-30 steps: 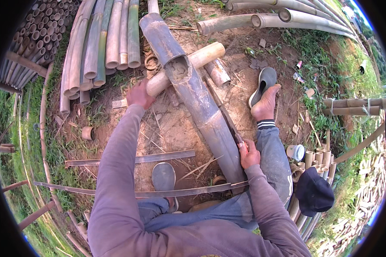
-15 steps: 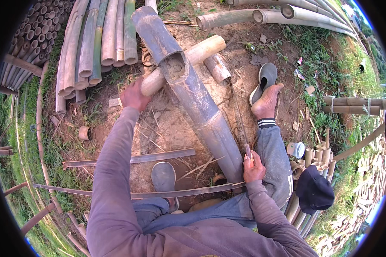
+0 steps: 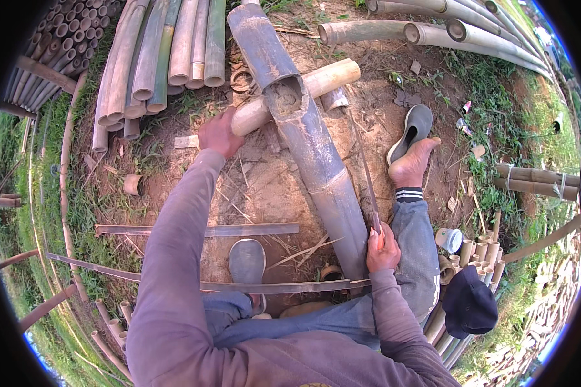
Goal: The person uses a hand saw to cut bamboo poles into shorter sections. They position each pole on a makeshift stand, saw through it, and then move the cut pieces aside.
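My left hand point(image 3: 219, 133) is wrapped around the near left end of a pale bamboo crosspiece point(image 3: 332, 77). That piece crosses a thick dark bamboo pole point(image 3: 326, 171) at a cut opening; I cannot tell whether it runs through or beneath. The thick pole slants from the far middle down to beside my right hand. In my right hand point(image 3: 382, 251), beside my thigh, is the orange-looking handle of a tool with a long thin blade point(image 3: 368, 184). The blade points away from me, along the thick pole's right side; its exact kind is unclear.
Several long bamboo poles point(image 3: 181, 45) lie at far left, more point(image 3: 432, 35) at far right. Flat bamboo strips point(image 3: 252, 229) lie before me. Close by are a loose shoe point(image 3: 412, 132), a short bamboo piece point(image 3: 334, 99), a white-lidded container point(image 3: 449, 240) and a dark cap point(image 3: 470, 303).
The thick pole's far end and the crosspiece have swung right, with my left hand along; they now cover more of the short bamboo piece. The whole view has shifted slightly.
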A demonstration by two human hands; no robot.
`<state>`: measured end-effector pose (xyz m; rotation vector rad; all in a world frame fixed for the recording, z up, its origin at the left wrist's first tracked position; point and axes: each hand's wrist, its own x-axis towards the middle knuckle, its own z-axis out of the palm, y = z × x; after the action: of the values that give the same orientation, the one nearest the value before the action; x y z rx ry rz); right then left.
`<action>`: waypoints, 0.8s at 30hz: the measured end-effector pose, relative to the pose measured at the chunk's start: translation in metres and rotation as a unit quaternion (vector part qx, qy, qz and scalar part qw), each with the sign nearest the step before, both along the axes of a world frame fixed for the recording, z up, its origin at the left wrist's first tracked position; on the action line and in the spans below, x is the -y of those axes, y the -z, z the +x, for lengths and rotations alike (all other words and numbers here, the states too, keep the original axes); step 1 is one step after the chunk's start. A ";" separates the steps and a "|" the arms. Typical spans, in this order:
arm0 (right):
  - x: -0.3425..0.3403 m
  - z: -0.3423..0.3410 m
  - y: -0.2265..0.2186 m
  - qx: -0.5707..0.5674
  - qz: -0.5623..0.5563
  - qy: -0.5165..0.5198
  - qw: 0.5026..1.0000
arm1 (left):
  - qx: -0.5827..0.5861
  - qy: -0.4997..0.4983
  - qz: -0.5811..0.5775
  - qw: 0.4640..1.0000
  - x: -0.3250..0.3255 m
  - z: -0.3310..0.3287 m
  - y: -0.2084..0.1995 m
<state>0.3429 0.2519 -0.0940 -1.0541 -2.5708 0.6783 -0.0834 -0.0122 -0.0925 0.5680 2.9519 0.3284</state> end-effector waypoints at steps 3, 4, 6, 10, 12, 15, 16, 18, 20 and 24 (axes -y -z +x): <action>-0.004 0.012 0.011 0.044 -0.012 0.045 0.998 | 0.021 0.008 -0.003 1.000 -0.010 -0.003 -0.006; -0.008 0.013 0.009 0.104 -0.012 0.031 0.994 | 0.019 0.012 0.004 1.000 -0.012 -0.001 -0.002; 0.003 -0.013 -0.025 0.060 0.099 -0.061 0.991 | 0.006 0.018 0.019 1.000 -0.013 -0.002 0.006; 0.025 -0.057 -0.037 0.023 0.046 -0.196 0.979 | -0.008 0.032 0.016 0.999 -0.019 0.003 0.018; 0.031 -0.078 -0.039 0.061 0.008 -0.193 0.979 | -0.185 0.092 0.028 0.978 -0.024 0.021 0.013; 0.029 -0.109 -0.041 0.102 -0.051 -0.162 0.980 | -0.158 0.196 0.106 0.962 -0.034 0.056 0.020; 0.029 -0.127 -0.050 0.112 -0.080 -0.156 0.978 | -0.018 0.090 0.138 0.986 -0.043 0.070 0.028; 0.022 -0.157 -0.050 0.121 -0.116 -0.147 0.975 | 0.256 -0.123 0.187 0.940 -0.067 0.088 0.041; 0.020 -0.166 -0.048 0.127 -0.125 -0.145 0.973 | 0.361 -0.281 0.396 0.796 -0.078 0.092 0.075; 0.020 -0.161 -0.047 0.116 -0.119 -0.134 0.977 | 0.396 -0.485 0.683 0.376 -0.106 0.095 0.095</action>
<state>0.1817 0.2320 -0.0468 -0.9071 -2.9258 1.0072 0.0117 0.0943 -0.1875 -1.1154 0.9918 2.2285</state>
